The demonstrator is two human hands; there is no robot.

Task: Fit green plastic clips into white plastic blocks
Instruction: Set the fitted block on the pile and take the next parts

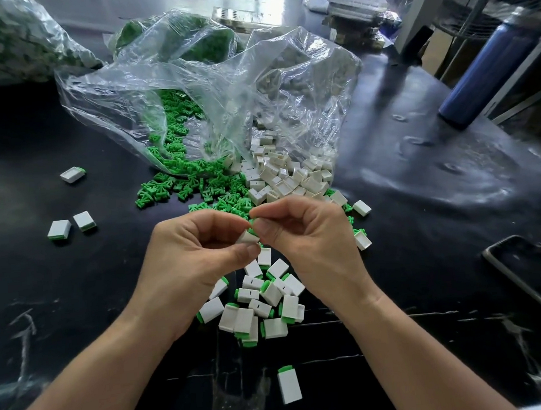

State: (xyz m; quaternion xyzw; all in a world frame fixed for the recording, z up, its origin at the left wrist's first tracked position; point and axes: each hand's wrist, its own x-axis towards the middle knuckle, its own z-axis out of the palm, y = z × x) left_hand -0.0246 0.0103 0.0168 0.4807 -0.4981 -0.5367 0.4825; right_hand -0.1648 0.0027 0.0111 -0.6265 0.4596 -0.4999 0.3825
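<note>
Our left hand (pixel 201 247) pinches a white block (pixel 247 238), our right hand (pixel 300 231) the green clip (pixel 251 226) at its mouth, toward the worktop's (pixel 424 199) near edge; we should align, then press straight.

Loose clips (pixel 177 186) and blocks (pixel 280 178) crowd the table (pixel 426 225) ahead of both hands.

My left hand (pixel 197 243) and right hand (pixel 300 234) meet over the table (pixel 423 192), with one block (pixel 247 238) and a clip (pixel 251 229) between them. Filled blocks (pixel 260 299) lie heaped under my hands. Behind them, loose clips (pixel 179 179) lie left of loose blocks (pixel 286 177), both spilling from a bag (pixel 188 82).
</note>
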